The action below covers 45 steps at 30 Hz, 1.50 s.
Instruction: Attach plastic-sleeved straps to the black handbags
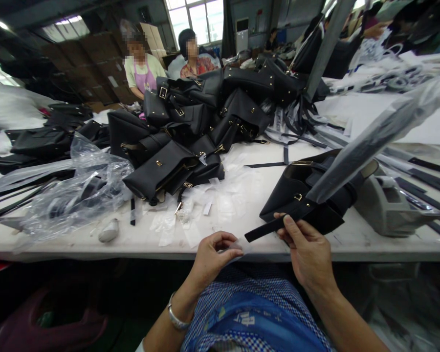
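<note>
Right hand: bare hand point(310, 249), thumb on top and fingers curled under, pinching a flat black leather-look strap point(262, 231); not fully clenched.
Left hand: bare hand with a silver bracelet point(178, 313), fingers bent and thumb tip closed on a thin translucent plastic film point(239, 246); hand point on its back point(214, 256).
Strap position: runs from right-hand grip toward left fingertips, slanting down; free end just beside the film, over the front of the white worktable point(139, 248). Cannot tell if film and strap are joined.
Strap look: narrow, dark, matte, squared end.
Bag: black leather-look handbag with gold-tone hardware point(282, 195), just beyond right hand, on the table, lying tilted.
Wrapped handle: long dark strip in cloudy plastic sleeve point(370, 146), rising rightward from the bag.
Right of bag: chunky grey plastic dispenser-like block point(392, 208).
Left beyond: heap of black handbags with gold-tone fittings point(161, 168), well apart from both hands.
Between: loose translucent film scraps point(223, 203) on the table.
</note>
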Motion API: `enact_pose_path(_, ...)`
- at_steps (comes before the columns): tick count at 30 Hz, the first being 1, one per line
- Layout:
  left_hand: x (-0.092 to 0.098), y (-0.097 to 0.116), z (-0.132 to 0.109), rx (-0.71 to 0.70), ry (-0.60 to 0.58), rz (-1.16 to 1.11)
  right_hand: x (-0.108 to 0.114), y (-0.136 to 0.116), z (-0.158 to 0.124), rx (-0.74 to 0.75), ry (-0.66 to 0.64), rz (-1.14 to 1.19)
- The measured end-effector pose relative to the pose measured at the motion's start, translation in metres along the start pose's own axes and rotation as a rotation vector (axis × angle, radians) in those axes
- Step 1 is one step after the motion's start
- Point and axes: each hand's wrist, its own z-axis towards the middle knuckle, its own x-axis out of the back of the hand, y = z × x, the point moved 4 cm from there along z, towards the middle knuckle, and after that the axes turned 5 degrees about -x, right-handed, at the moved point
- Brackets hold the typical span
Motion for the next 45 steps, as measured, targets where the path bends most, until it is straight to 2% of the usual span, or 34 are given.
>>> enact_pose_path(21,-0.001,0.001,0.001,0.003,0.003,-0.016,-0.003,-0.002,-0.001,-0.011,-0.001,0.036)
enact_pose_path(32,-0.005,0.006,0.004,0.01,0.029,-0.033,0.0,0.002,-0.002,-0.024,-0.041,-0.061)
enact_pose_path(38,-0.024,0.008,0.016,0.045,0.022,-0.166,0.0,0.002,0.001,-0.011,-0.097,-0.196)
enact_pose_path(45,-0.064,0.034,0.037,-0.011,-0.085,-0.264,0.01,-0.01,0.002,0.057,-0.165,-0.46)
